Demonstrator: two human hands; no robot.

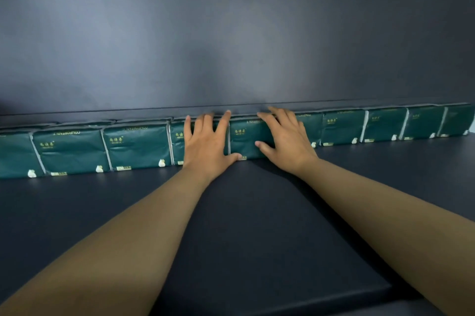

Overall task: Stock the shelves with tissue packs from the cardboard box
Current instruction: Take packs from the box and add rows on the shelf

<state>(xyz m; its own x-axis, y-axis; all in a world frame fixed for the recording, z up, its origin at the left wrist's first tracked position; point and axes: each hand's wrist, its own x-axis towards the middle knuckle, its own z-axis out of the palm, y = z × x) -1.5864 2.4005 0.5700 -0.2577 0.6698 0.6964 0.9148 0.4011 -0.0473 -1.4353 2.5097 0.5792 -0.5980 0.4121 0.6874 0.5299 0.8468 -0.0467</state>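
Hands lie flat on a row of green tissue packs [136, 146] that stand side by side along the back of the dark shelf [231, 213], against the rear wall [231, 32]. Left hand [205, 143]: fingers straight and spread, palm pressed on the face of one pack, fingertips reaching its top edge, thumb stretched right along the pack's lower edge. Right hand [288, 138]: fingers straight and spread, pressed on the adjacent pack [244, 138] just right of the left hand, thumb pointing left across its face. Neither hand grips anything. More packs continue the row to the left of the left hand and to the right of the right hand. Both forearms extend over the shelf surface.
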